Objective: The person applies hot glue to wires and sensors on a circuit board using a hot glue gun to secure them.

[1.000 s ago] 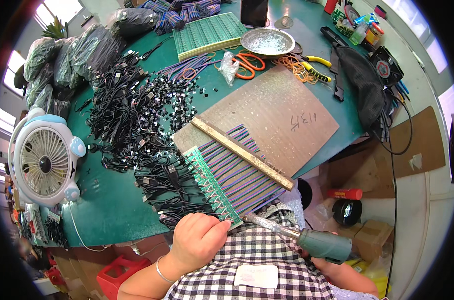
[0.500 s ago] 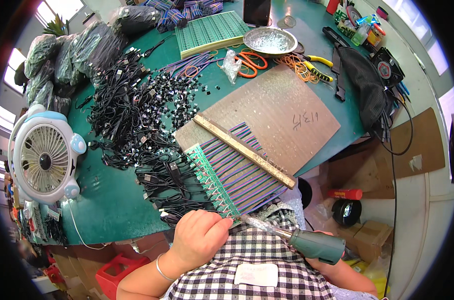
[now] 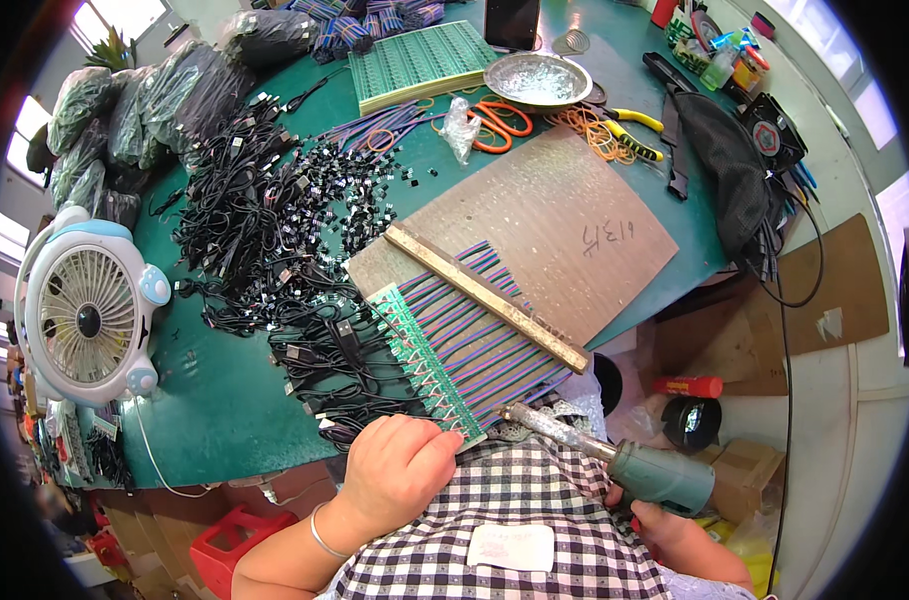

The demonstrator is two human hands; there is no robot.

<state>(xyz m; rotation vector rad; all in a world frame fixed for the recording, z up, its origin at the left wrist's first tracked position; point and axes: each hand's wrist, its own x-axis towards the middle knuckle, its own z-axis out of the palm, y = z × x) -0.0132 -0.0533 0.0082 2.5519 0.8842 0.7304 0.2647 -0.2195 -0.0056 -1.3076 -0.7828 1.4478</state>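
Note:
A row of green circuit boards (image 3: 425,355) lies on a brown board (image 3: 545,215), with purple, green and black wires (image 3: 505,365) running off to the right. Black cables with plugs (image 3: 340,350) run off its left side. My left hand (image 3: 400,470) is closed at the near end of the row, thumb and finger on the last circuit board. In my right hand (image 3: 645,510) is a soldering iron (image 3: 665,475) with a thick green handle and long metal barrel. Its tip is near the wires' near end; contact cannot be told. A wooden bar (image 3: 490,300) lies across the wires.
A heap of black cables (image 3: 240,210) and a white-blue fan (image 3: 90,315) are at left. Farther back are stacked green circuit boards (image 3: 420,65), a metal bowl (image 3: 540,80), orange scissors (image 3: 500,125) and yellow-handled pliers (image 3: 635,135). A black bag (image 3: 720,170) hangs at the right edge.
The soldering iron has swung right, its tip drawn away from the circuit boards' near end. My right hand shows more from beneath the handle. My left hand stays nearly still.

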